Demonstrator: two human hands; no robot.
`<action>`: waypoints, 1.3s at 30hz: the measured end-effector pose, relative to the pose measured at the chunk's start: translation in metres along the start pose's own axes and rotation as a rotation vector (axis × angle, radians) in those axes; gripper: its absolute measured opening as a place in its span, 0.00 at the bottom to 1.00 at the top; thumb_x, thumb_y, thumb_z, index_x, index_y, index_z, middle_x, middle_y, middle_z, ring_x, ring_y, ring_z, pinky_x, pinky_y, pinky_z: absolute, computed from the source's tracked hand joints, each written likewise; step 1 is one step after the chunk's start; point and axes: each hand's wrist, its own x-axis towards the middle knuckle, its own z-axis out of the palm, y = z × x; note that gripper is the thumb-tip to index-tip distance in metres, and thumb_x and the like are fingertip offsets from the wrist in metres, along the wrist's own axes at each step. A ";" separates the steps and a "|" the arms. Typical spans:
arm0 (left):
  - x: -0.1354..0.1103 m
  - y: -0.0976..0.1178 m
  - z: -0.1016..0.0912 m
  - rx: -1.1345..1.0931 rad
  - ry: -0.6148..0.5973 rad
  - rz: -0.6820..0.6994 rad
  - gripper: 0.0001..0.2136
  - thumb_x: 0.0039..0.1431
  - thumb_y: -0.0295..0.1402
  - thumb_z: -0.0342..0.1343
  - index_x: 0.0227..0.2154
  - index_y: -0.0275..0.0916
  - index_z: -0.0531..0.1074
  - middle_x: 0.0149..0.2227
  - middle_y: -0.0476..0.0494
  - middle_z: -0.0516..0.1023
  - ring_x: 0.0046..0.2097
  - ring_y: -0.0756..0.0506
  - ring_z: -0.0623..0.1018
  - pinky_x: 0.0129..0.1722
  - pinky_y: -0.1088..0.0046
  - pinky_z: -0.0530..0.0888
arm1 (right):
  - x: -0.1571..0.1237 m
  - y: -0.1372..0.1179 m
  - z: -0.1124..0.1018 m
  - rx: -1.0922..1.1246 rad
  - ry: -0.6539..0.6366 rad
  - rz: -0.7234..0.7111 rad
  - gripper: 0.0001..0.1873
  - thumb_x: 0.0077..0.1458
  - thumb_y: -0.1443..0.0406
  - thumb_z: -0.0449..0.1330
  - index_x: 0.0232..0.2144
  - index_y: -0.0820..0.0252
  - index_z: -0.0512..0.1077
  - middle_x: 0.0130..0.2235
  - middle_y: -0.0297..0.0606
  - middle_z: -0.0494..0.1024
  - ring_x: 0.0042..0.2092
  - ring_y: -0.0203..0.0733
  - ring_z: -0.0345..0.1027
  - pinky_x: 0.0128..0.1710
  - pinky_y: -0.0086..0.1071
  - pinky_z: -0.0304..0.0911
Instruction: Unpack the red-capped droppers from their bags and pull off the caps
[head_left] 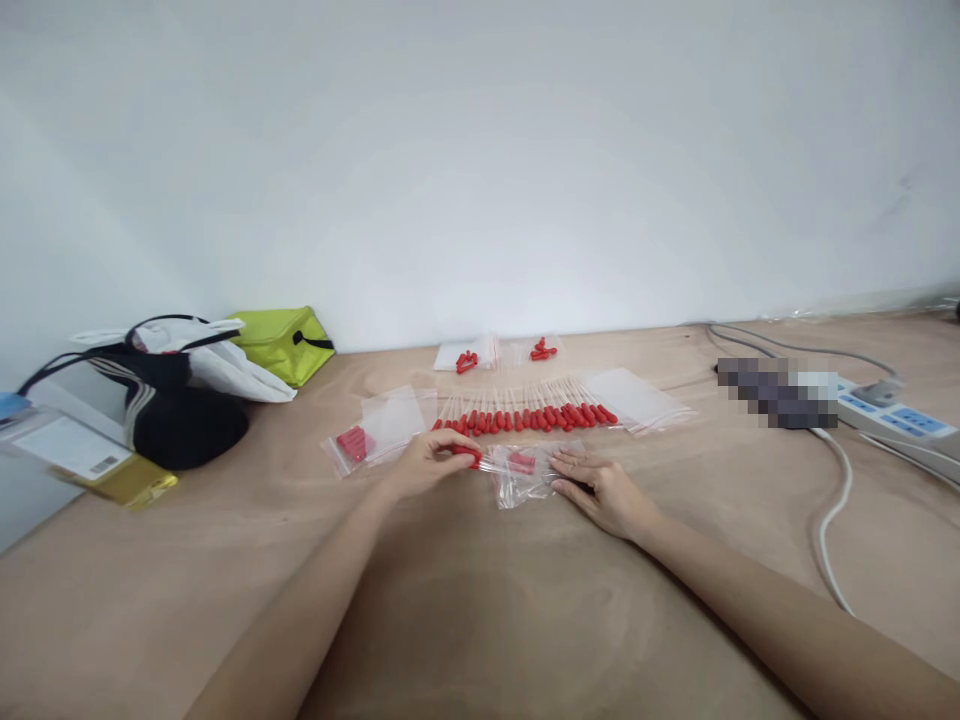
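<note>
Right hand: this hand (604, 490) rests at mid-tabletop (480, 640), fingers close together, fingertips on the right side of the clear bag; whether they pinch its plastic cannot be told.
Clear bag: the crinkled bag (517, 492) lies flat between the hands, something red showing at its upper part.
Left hand: thumb and fingers of this hand (435, 465) pinch red-tipped sticks (466, 454), which point toward the clear bag.
Left side: a filled bag (355, 444) with red contents touches flat bags (401, 408); toward the left edge sit a gold packet (139, 482) and a black cap (187, 425).
Stick row: more sticks (555, 416) lie side by side beyond the hands, red ends nearer.
Right side: flat bags (637, 402) adjoin the row; a power strip (892, 412) lies toward the right edge.
Far edge: two red clusters (466, 361) lie on plastic; a lime bag (274, 340) stands at the far left corner.
</note>
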 end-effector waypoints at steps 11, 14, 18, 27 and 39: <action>0.009 0.017 -0.043 0.081 0.755 -0.004 0.14 0.46 0.40 0.56 0.33 0.35 0.73 0.31 0.44 0.77 0.32 0.48 0.75 0.36 0.71 0.73 | 0.002 -0.008 -0.003 -0.017 0.001 -0.008 0.17 0.54 0.61 0.52 0.46 0.57 0.69 0.46 0.39 0.72 0.51 0.44 0.62 0.53 0.42 0.58; 0.034 0.007 0.004 0.287 0.733 0.136 0.10 0.50 0.36 0.54 0.33 0.37 0.74 0.33 0.45 0.75 0.35 0.48 0.74 0.36 0.72 0.72 | 0.001 -0.007 -0.003 -0.026 -0.005 -0.013 0.17 0.54 0.61 0.52 0.46 0.57 0.69 0.46 0.39 0.72 0.51 0.44 0.62 0.53 0.42 0.58; 0.062 0.000 0.050 0.513 0.633 0.276 0.08 0.55 0.30 0.50 0.35 0.39 0.73 0.33 0.45 0.72 0.37 0.48 0.72 0.39 0.71 0.70 | 0.002 -0.007 -0.003 -0.049 -0.027 -0.012 0.18 0.55 0.61 0.51 0.46 0.59 0.68 0.47 0.40 0.71 0.51 0.44 0.62 0.53 0.41 0.58; 0.087 -0.003 0.063 0.792 0.396 0.230 0.06 0.55 0.26 0.50 0.33 0.38 0.71 0.32 0.46 0.67 0.37 0.47 0.68 0.39 0.69 0.67 | 0.002 -0.006 -0.004 -0.077 -0.041 -0.006 0.18 0.55 0.61 0.51 0.46 0.61 0.68 0.48 0.42 0.71 0.52 0.44 0.62 0.53 0.39 0.58; 0.088 0.014 0.067 0.831 0.153 0.163 0.06 0.48 0.32 0.59 0.28 0.35 0.72 0.32 0.44 0.69 0.37 0.46 0.70 0.36 0.70 0.68 | 0.002 -0.006 -0.003 -0.085 -0.033 -0.021 0.19 0.55 0.61 0.50 0.46 0.63 0.68 0.48 0.43 0.70 0.51 0.44 0.62 0.53 0.39 0.58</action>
